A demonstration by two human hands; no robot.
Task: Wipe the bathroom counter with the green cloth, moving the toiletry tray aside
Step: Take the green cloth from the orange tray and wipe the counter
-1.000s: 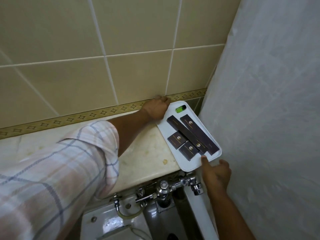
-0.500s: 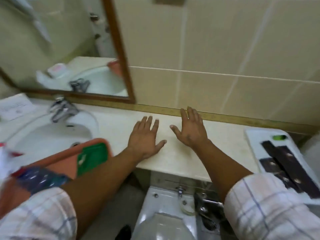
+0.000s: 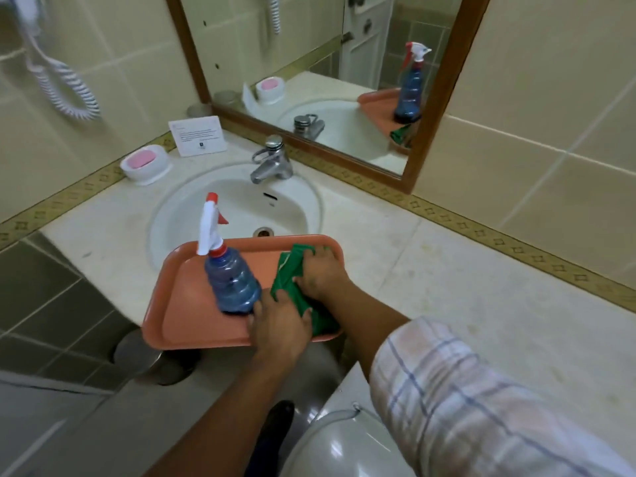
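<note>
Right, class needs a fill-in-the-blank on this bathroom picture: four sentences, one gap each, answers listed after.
1. Both hands, left hand and right hand, rest on the ____ cloth.
2. The cloth lies on an orange ____.
3. The spray bottle stands ____ on it.
4. The pink soap sits to the left of the ____.

Answers: green; tray; upright; faucet

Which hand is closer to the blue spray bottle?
Left. The left hand sits right by the base of the spray bottle, fingers on the green cloth. The right hand is farther right, across the cloth.
</note>
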